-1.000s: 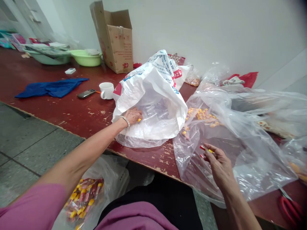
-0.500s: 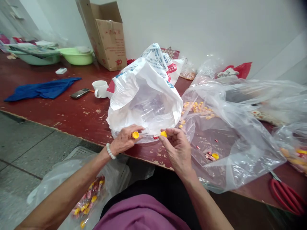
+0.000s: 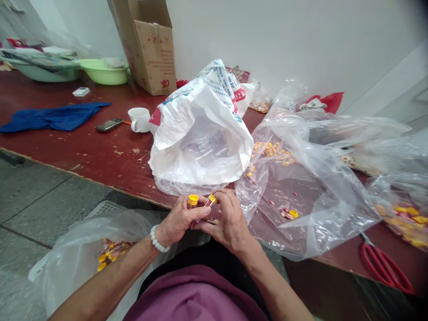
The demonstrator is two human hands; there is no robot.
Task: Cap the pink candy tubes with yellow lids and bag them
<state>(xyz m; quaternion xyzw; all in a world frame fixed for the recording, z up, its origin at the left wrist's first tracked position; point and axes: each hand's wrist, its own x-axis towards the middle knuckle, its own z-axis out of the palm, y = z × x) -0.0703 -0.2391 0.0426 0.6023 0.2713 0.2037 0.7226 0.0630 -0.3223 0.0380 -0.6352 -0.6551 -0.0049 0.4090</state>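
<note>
My left hand (image 3: 179, 218), with a pale bead bracelet at the wrist, is closed around a small tube with a yellow cap (image 3: 193, 200). My right hand (image 3: 229, 220) pinches a second yellow-capped tube (image 3: 211, 199), which is tilted and has red and pink contents. The hands meet just in front of the table edge, and the left thumb reaches the second tube. Behind them a white printed sack (image 3: 170, 156) lies open-mouthed with clear plastic pieces inside. At lower left, capped tubes (image 3: 109, 256) lie in a clear plastic bag (image 3: 75, 236).
To the right, a clear plastic sheet (image 3: 321, 223) bears yellow caps (image 3: 272, 149) and pink bits. Red-handled scissors (image 3: 384, 265) rest near the table's edge. A white cup (image 3: 139, 119), a phone (image 3: 109, 125), a blue cloth (image 3: 56, 117) and a cardboard box (image 3: 155, 58) stand or lie leftward.
Both hands have come together and nearer to my body, away from the sack's mouth. The right hand's tube now meets the left fingers. The view has shifted slightly.
</note>
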